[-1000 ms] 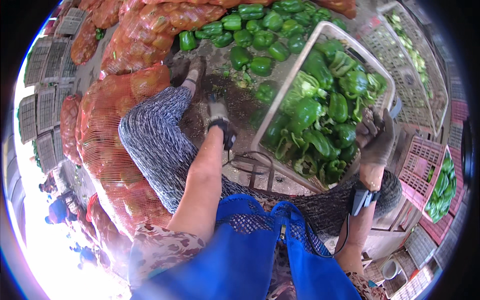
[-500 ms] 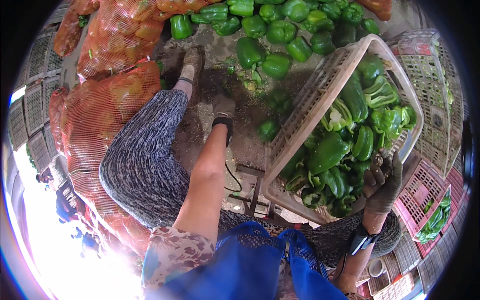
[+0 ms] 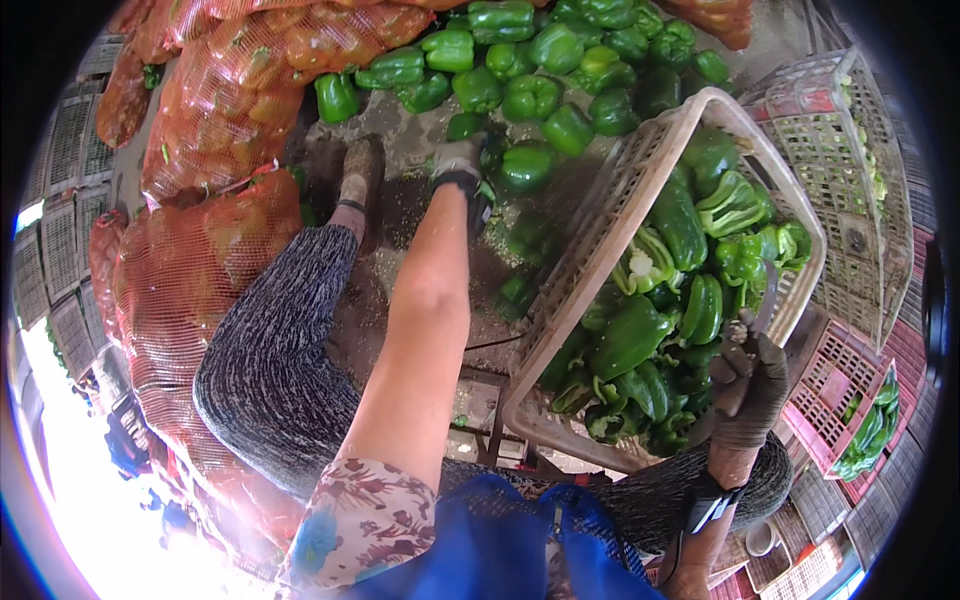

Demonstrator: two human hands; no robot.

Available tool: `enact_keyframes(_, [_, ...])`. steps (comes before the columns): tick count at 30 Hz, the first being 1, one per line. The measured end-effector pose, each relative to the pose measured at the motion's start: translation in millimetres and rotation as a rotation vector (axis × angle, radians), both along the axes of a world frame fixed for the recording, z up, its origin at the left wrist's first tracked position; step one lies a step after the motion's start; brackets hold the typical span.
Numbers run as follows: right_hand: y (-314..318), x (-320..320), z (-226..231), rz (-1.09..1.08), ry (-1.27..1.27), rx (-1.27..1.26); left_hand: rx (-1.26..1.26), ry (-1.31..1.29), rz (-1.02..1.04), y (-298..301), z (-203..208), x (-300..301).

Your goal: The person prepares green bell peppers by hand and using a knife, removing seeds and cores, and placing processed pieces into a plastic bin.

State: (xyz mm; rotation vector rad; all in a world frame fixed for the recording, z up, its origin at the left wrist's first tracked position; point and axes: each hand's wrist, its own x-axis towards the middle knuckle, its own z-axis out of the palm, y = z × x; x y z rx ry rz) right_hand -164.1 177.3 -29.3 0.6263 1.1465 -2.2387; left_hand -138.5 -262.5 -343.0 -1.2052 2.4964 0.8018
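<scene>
My left hand, in a greyish glove, reaches down to the floor at the near edge of a heap of green bell peppers. One bell pepper lies right at its far side; the fingers are hidden or blurred, so its grip does not show. At the right, my gloved right hand is closed around a knife, whose thin grey blade points away from me. That hand hovers at the near right rim of a pale plastic crate. Whole and cut-open bell peppers fill the tilted crate.
Red mesh sacks stuffed with produce stand along my left leg. Further crates are stacked at the right, with a pink crate holding green peppers below. A white cup sits at the lower right.
My left hand has moved farther away and slightly right, to the edge of the pepper heap. My right hand stays by the crate, the knife still in it. The whole view has shifted somewhat.
</scene>
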Motion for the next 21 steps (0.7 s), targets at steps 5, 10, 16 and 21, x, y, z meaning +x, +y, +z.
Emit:
enact_keyframes(5, [-13,8,22,0.041,0.039,0.176,1.259,0.8,0.859,62,60,48])
enact_keyframes(10, [-36,41,21,0.562,0.455,0.648,1.64,1.151,0.579,98,151,52])
enact_keyframes(16, [-37,56,10,0.568,1.338,1.044,1.873,1.025,0.509,166,265,23])
enact_keyframes(21, [-16,60,25,0.592,1.38,1.125,1.934,0.909,0.465,237,320,43])
